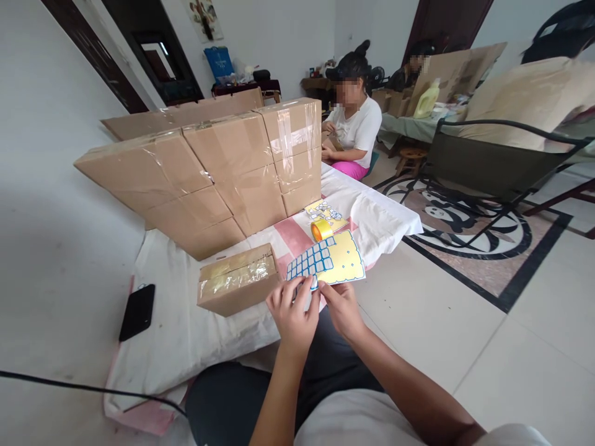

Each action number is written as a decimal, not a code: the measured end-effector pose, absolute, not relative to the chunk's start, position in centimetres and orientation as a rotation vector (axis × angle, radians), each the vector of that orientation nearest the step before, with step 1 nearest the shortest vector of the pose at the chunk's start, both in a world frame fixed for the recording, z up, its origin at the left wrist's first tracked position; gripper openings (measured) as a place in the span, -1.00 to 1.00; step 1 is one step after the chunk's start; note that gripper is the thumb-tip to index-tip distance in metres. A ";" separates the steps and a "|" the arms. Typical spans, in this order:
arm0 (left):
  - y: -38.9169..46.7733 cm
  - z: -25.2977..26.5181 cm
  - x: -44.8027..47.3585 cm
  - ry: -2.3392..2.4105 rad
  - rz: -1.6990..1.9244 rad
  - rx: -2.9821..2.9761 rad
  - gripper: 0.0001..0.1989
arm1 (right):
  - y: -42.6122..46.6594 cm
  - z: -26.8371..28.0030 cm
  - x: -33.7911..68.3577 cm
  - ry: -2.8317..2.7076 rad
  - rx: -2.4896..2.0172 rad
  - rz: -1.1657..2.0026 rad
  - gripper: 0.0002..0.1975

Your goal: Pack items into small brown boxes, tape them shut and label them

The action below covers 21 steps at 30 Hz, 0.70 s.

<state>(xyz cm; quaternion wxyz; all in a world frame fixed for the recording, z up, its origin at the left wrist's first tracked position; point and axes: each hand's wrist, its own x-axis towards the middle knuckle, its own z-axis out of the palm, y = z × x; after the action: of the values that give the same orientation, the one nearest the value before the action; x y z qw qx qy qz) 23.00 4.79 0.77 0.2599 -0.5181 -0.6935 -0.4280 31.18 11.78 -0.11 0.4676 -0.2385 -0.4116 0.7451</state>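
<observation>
A yellow card (346,257) with rows of grey squares outlined in blue is held up in front of me. My right hand (344,306) grips its lower edge, thumb on top and fingers behind. My left hand (295,313) is at the card's lower left, its fingertips closed on a small grey square piece (315,282) beside my right thumb. Whether that piece is stuck to the card I cannot tell. Just behind the card, a roll of yellow tape (320,230) rests on the table near another yellow card (331,212) covered with loose grey pieces.
Taped cardboard boxes (232,161) are stacked along the cloth-covered table (181,328). A single box (239,279) stands nearer, left of my hands. A black phone (137,311) lies at the left edge. Across the table sits a person (357,130); a folding chair (488,173) stands right.
</observation>
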 end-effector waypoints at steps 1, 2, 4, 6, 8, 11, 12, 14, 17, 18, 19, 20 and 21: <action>4.8 0.7 22.8 -1.880 -1.151 -1.417 -0.75 | 11.8 0.0 31.2 -1.033 -0.574 1.818 -0.74; 4.7 0.7 22.7 -1.886 -1.147 -1.433 -0.75 | 11.8 0.1 31.2 -1.058 -0.566 1.804 -0.76; 4.6 0.8 22.3 -1.886 -1.147 -1.479 -0.72 | 11.9 0.4 31.2 -1.101 -0.556 1.780 -0.80; 4.6 0.9 22.0 -1.866 -1.152 -1.536 -0.70 | 12.0 0.6 31.2 -1.144 -0.546 1.773 -0.81; 4.5 1.2 21.6 -1.840 -1.146 -1.589 -0.70 | 12.2 0.7 31.3 -1.186 -0.535 1.771 -0.79; 4.3 1.7 21.2 -1.836 -1.133 -1.623 -0.73 | 12.3 0.6 31.5 -1.276 -0.522 1.759 -0.77; 4.3 1.8 21.2 -1.846 -1.136 -1.618 -0.74 | 12.4 0.5 31.7 -1.318 -0.522 1.745 -0.78; 4.2 2.1 21.1 -1.867 -1.157 -1.604 -0.76 | 12.5 0.1 32.0 -1.437 -0.528 1.688 -0.79; 4.2 2.5 21.1 -1.886 -1.180 -1.596 -0.78 | 12.8 -0.2 32.6 -1.657 -0.563 1.477 -0.79; 4.2 2.6 21.1 -1.892 -1.179 -1.603 -0.79 | 12.9 -0.1 32.7 -1.724 -0.579 1.386 -0.79; 4.2 2.6 21.2 -1.899 -1.173 -1.612 -0.80 | 12.9 -0.1 32.9 -1.776 -0.591 1.301 -0.79; 4.2 2.6 21.2 -1.903 -1.167 -1.620 -0.82 | 13.0 0.0 33.0 -1.810 -0.597 1.232 -0.80; 4.3 2.6 21.2 -1.897 -1.161 -1.628 -0.83 | 12.9 0.1 33.1 -1.823 -0.598 1.190 -0.80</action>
<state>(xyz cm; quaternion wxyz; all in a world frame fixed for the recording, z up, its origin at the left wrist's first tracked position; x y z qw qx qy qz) 21.22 4.26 2.61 0.1914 -0.5796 -0.6756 -0.4135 33.09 12.91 0.09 0.4277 -0.2395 -0.7299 0.4764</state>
